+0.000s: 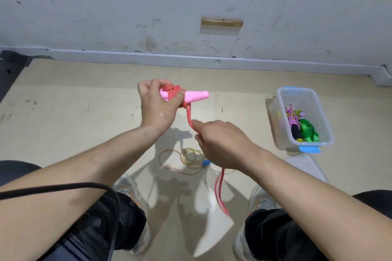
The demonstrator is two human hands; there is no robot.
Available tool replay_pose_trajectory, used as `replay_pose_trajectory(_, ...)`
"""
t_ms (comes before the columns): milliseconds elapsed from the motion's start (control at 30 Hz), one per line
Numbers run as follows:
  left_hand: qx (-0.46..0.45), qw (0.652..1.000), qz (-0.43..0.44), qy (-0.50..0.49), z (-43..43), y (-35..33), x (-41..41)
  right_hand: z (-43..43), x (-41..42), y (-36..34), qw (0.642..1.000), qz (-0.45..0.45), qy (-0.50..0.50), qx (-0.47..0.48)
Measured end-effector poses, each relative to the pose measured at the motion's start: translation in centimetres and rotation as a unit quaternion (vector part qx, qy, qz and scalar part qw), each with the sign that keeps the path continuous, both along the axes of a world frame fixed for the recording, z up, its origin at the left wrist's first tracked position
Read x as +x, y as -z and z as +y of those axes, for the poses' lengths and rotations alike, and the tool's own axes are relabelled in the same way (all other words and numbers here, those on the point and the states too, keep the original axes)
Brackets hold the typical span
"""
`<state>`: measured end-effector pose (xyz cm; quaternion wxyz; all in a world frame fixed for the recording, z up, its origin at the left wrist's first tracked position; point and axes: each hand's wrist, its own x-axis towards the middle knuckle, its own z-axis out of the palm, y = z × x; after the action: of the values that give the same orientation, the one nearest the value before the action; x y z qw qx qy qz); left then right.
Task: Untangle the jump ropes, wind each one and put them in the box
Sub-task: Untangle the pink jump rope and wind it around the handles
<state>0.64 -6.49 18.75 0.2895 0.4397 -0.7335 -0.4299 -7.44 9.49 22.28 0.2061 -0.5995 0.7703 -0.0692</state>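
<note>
While my left hand (158, 106) grips the pink handle (196, 96), lying crosswise with its tip pointing right, my right hand (222, 144) pinches the red rope (189, 115) just below it. The slack hangs toward the floor (84, 133), and the box (305, 89) is well off to my right.

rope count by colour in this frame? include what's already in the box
Pink-handled red rope, gripped by left hand and right hand: 1
Yellowish rope with blue handle, on the floor: 1
Purple rope, in the box: 1
Green rope, in the box: 1
Total: 4 visible; the box may hide more.
</note>
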Motion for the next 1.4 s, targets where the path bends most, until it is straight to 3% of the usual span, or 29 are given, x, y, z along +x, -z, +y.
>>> replay_pose_trajectory(133, -0.102, 0.989, -0.026, 0.102, 1.0, 0.5, 0.2, -0.9, -1.2, -1.8, 0.999, 0.019, 0.020, -0.047)
replay_pose_trajectory(367, -0.135, 0.961, -0.014, 0.242, 2.4, -0.8, 0.6, -0.5, -6.8, -2.5, 0.968, -0.173, 0.112, -0.141)
replay_pose_trajectory(500, -0.097, 0.955, 0.006, 0.282, 3.3, -1.9, 0.6, -0.3, -7.5, -1.8, 0.925, -0.308, 0.147, -0.168)
replay_pose_trajectory(800, 0.006, 0.974, 0.047, 0.221, 3.4, -3.2, 0.2, 0.1, -7.5, 0.9, 0.853, -0.439, 0.221, -0.174)
replay_pose_trajectory(933, 0.133, 0.978, 0.092, 0.135, 3.2, -2.9, -0.2, 0.2, -6.4, 2.7, 0.820, -0.464, 0.291, -0.165)
replay_pose_trajectory(1033, 0.207, 0.970, 0.111, 0.063, 2.5, -2.2, -0.4, -0.2, -3.9, 3.1, 0.825, -0.448, 0.312, -0.146)
replay_pose_trajectory(1100, 0.211, 0.971, 0.106, 0.027, 2.1, -1.6, -0.4, -0.5, -2.6, 2.9, 0.840, -0.416, 0.320, -0.138)
replay_pose_trajectory(1233, 0.156, 0.985, 0.070, -0.020, 1.4, -0.7, -0.3, -0.6, -1.9, 1.7, 0.892, -0.350, 0.271, -0.090)
replay_pose_trajectory(1400, 0.024, 0.999, 0.033, 0.035, 1.9, -1.3, 0.0, -0.6, -3.3, 0.1, 0.878, -0.404, 0.256, 0.010)
